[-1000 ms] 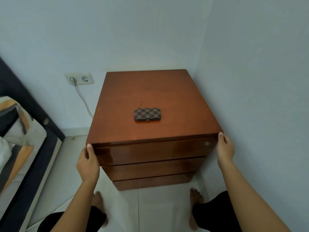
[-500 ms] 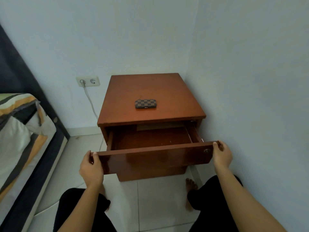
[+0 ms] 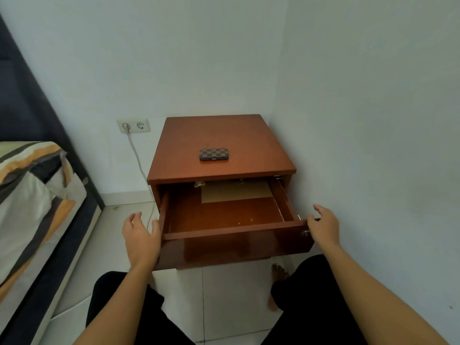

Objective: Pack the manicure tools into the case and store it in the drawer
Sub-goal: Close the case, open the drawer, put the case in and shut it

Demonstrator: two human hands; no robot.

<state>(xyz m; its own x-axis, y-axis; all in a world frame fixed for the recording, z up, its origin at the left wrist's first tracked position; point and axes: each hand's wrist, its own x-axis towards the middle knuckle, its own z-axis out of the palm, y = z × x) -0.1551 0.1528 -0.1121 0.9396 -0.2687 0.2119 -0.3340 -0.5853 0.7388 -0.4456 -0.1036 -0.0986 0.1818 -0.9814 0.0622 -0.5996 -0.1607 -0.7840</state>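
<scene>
Case: the checkered case (image 3: pixel 214 154) is lying flat and zipped shut on top of the nightstand (image 3: pixel 261 135), near the middle, well apart from both hands; I am seeing no loose manicure tools anywhere, so I am judging the packing as done.
Left hand: my left hand (image 3: pixel 140 235) is hanging just beside the left end of the drawer front, fingers spread and holding nothing; I cannot tell whether the thumb is touching the wood.
Drawer: the top drawer (image 3: pixel 224 217) is standing pulled well out, its floor mostly bare, with a sheet of cardboard (image 3: pixel 236 191) lying at the back.
Right hand: my right hand (image 3: pixel 323 226) is resting at the right end of the drawer front, fingers loosening and open, gripping nothing.
Remaining: I am still needing to lift the case, set it in the drawer and push the drawer closed.
Change: half a second ago both hands were clamping the drawer ends mid-pull; now the drawer is sitting further out and both hands are letting go.
</scene>
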